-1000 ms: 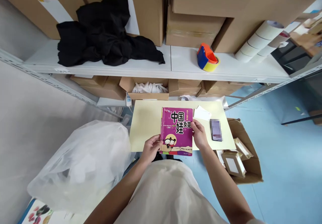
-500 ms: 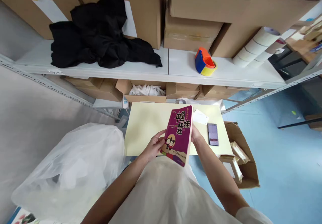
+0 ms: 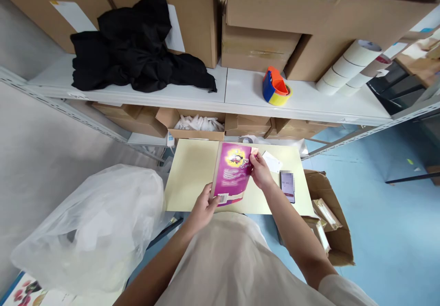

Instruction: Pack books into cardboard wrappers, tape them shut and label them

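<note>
A purple paperback book (image 3: 233, 173) is held up over the pale yellow tabletop (image 3: 192, 168), its back cover with a barcode facing me. My left hand (image 3: 203, 206) grips its lower left corner, thumb on the cover. At the upper right edge, my right hand (image 3: 260, 171) pinches the book, with the thumb near the corner. Right of the book, a phone (image 3: 287, 187) with a lit screen lies on the table. Some white paper (image 3: 272, 161) lies just behind the phone, close to my right hand.
A white shelf (image 3: 192, 96) behind the table bears black cloth (image 3: 137, 49), a tape dispenser (image 3: 276, 87) and tape rolls (image 3: 349, 68). Below it sits a box of white items (image 3: 197, 134). A big plastic bag (image 3: 99, 228) stands left; an open carton (image 3: 338, 237) is on the right.
The book has been turned over from its front cover to its back cover. My right hand has shifted up to the book's top right edge. The view has moved slightly.
</note>
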The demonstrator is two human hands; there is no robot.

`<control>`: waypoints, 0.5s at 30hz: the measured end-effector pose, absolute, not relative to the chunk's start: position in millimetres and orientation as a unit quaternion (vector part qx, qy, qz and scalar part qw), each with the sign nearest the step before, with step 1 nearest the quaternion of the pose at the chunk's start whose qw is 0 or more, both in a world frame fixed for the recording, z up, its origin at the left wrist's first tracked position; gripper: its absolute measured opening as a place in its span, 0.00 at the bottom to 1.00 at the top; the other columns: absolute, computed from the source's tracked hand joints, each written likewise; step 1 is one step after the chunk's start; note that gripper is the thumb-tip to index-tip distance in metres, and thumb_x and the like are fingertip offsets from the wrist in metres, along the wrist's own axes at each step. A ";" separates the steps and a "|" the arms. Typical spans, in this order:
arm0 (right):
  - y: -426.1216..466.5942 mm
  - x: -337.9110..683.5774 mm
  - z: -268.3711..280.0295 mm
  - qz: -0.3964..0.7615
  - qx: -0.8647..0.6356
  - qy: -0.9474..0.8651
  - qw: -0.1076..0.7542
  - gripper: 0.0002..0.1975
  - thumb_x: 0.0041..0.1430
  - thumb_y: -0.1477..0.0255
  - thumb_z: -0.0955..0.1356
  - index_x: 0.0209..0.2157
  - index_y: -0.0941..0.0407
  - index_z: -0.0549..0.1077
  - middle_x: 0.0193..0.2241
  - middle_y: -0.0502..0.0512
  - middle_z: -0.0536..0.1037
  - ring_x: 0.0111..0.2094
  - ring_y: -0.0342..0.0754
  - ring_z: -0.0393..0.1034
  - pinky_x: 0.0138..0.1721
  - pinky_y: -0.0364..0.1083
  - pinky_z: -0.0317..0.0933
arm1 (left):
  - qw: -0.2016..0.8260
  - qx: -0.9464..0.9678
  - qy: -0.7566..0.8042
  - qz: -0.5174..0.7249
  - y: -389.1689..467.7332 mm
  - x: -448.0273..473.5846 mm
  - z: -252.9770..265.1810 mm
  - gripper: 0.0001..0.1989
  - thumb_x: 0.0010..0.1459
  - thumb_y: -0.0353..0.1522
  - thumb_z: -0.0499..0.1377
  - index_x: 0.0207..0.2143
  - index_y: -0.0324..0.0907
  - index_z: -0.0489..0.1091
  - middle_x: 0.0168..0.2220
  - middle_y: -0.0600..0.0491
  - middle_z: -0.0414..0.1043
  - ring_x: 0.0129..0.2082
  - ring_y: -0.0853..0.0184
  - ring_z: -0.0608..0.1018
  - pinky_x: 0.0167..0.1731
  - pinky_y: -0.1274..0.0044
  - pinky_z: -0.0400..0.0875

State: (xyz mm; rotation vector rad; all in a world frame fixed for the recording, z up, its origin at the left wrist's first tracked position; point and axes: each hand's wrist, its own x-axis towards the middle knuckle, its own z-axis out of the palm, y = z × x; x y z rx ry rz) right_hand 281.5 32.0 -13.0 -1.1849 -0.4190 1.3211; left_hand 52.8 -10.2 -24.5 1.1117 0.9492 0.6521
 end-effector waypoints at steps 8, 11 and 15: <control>20.5 308.3 -6.2 0.529 -0.560 -0.247 0.588 0.15 0.46 0.57 0.73 0.29 0.53 0.70 0.27 0.47 0.75 0.25 0.42 0.67 0.24 0.40 0.60 | 0.751 0.442 0.442 0.213 -3.1 43.8 -41.7 0.38 0.52 0.47 0.61 0.61 0.45 0.52 0.46 0.44 0.74 0.43 0.57 0.79 0.37 0.70 0.76; 16.5 310.8 -7.0 0.520 -0.565 -0.247 0.591 0.15 0.46 0.57 0.73 0.30 0.53 0.71 0.27 0.47 0.75 0.25 0.42 0.67 0.24 0.41 0.61 | 0.750 0.442 0.442 0.216 -0.9 47.5 -40.0 0.38 0.49 0.48 0.63 0.59 0.44 0.56 0.43 0.45 0.76 0.41 0.58 0.79 0.38 0.69 0.76; 13.2 315.4 -5.6 0.513 -0.553 -0.253 0.606 0.15 0.46 0.58 0.73 0.30 0.52 0.71 0.27 0.46 0.74 0.26 0.41 0.66 0.24 0.41 0.62 | 0.739 0.423 0.471 0.232 -0.7 50.9 -42.0 0.30 0.47 0.49 0.64 0.46 0.40 0.64 0.40 0.46 0.77 0.39 0.59 0.80 0.41 0.67 0.76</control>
